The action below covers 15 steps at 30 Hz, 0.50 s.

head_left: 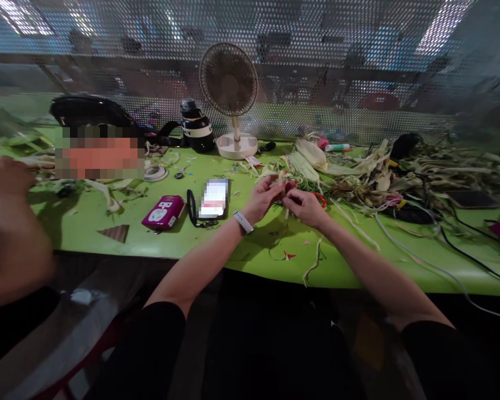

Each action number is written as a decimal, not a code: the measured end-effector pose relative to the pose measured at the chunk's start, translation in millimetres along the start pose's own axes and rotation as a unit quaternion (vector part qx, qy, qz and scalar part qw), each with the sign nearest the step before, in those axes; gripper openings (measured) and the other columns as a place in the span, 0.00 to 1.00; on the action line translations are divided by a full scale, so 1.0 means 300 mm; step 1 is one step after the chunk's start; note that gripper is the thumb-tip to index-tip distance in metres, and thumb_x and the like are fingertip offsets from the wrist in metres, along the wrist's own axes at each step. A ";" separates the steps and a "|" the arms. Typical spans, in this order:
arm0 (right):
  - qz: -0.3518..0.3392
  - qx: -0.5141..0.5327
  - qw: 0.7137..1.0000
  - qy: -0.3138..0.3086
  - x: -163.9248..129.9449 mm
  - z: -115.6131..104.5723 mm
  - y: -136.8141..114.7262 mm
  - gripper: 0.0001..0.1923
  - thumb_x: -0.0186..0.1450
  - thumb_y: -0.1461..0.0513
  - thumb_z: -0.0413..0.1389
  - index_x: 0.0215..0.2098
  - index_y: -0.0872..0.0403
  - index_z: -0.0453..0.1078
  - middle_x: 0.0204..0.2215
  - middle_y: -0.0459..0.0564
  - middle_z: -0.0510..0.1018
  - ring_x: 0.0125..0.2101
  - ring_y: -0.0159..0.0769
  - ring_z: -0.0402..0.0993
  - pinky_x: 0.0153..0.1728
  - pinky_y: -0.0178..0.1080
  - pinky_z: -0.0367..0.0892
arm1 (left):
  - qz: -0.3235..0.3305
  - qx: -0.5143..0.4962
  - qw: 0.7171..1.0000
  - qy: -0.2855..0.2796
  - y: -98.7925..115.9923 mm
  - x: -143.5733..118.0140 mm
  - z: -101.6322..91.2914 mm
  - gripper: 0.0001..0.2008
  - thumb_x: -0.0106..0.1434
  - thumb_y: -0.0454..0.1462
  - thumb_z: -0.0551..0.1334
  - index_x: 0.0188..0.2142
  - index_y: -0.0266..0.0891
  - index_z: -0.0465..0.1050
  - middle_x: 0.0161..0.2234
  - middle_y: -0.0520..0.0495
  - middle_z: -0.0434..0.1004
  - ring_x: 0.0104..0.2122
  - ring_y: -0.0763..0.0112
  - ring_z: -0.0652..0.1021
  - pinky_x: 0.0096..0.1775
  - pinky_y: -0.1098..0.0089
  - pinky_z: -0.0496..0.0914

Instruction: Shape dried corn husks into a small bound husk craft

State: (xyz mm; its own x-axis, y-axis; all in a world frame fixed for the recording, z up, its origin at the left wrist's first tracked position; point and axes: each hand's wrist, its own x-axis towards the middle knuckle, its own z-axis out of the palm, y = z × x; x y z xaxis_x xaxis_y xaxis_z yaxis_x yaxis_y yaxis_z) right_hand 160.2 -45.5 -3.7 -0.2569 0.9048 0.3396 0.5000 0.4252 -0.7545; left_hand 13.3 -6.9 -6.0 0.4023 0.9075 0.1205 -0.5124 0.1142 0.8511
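Note:
My left hand [263, 198] and my right hand [303, 205] meet above the green table [216, 244], fingers pinched together on a small piece of pale husk strip [284, 188] with a reddish bit in it. A white watch sits on my left wrist. A long husk strip [314, 261] dangles below my hands over the table's front edge. Just behind my hands lies a heap of corn husks [312, 158].
A phone [214, 198], a magenta power bank [163, 212], a small white fan [232, 94] and a dark bottle [195, 126] stand to the left. Cables [454, 244] and more husks [441, 166] cover the right. Another person's blurred arm [8, 222] is at far left.

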 end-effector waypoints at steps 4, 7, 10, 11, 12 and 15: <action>0.008 -0.009 1.000 0.026 0.001 0.000 0.005 0.15 0.62 0.52 0.52 0.24 0.51 0.60 0.18 0.41 0.62 0.21 0.30 0.57 0.25 0.36 0.55 | -0.021 -0.035 0.998 -0.050 0.007 -0.011 0.005 0.13 0.56 0.33 0.70 0.40 0.39 0.71 0.36 0.47 0.83 0.43 0.69 0.81 0.46 0.70 0.72; 0.001 -0.014 1.000 0.014 -0.001 0.003 0.003 0.14 0.63 0.53 0.51 0.24 0.51 0.59 0.18 0.41 0.61 0.21 0.30 0.56 0.25 0.35 0.54 | -0.017 -0.045 0.998 -0.048 0.009 -0.010 0.005 0.10 0.58 0.32 0.67 0.38 0.39 0.69 0.36 0.47 0.83 0.44 0.68 0.81 0.47 0.69 0.72; -0.011 -0.012 1.000 -0.023 -0.005 0.007 -0.002 0.14 0.63 0.54 0.51 0.24 0.51 0.58 0.17 0.40 0.60 0.20 0.29 0.56 0.25 0.35 0.54 | 0.000 -0.051 0.998 -0.034 0.008 -0.003 0.006 0.09 0.60 0.30 0.65 0.40 0.39 0.70 0.35 0.48 0.83 0.44 0.69 0.82 0.51 0.66 0.71; -0.012 -0.008 0.999 -0.032 -0.006 0.007 -0.004 0.14 0.63 0.54 0.51 0.24 0.51 0.57 0.17 0.40 0.60 0.20 0.29 0.56 0.25 0.35 0.54 | 0.003 -0.051 0.998 -0.028 0.007 -0.001 0.006 0.09 0.60 0.30 0.65 0.40 0.39 0.70 0.35 0.48 0.83 0.44 0.69 0.82 0.51 0.66 0.71; -0.013 -0.005 0.999 -0.040 -0.007 0.008 -0.005 0.14 0.63 0.53 0.51 0.24 0.51 0.57 0.17 0.40 0.60 0.20 0.29 0.56 0.25 0.34 0.54 | 0.003 -0.051 0.998 -0.022 0.007 0.001 0.007 0.09 0.60 0.30 0.65 0.41 0.39 0.70 0.35 0.48 0.83 0.44 0.69 0.81 0.52 0.65 0.71; -0.027 0.006 0.997 -0.065 -0.008 0.012 -0.006 0.15 0.63 0.53 0.51 0.23 0.51 0.57 0.18 0.40 0.61 0.21 0.29 0.56 0.25 0.34 0.55 | -0.006 -0.048 0.999 -0.013 0.008 0.003 0.009 0.09 0.60 0.31 0.65 0.40 0.39 0.70 0.36 0.48 0.82 0.46 0.69 0.81 0.51 0.65 0.72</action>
State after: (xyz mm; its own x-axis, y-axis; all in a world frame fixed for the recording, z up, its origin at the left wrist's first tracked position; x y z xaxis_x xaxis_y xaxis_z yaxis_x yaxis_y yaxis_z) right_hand 157.0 -48.4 -5.1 -0.3892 0.8693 0.3045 0.4728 0.4723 -0.7439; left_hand 14.6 -6.9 -2.6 0.4283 0.8951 0.1241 -0.5775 0.1655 0.7994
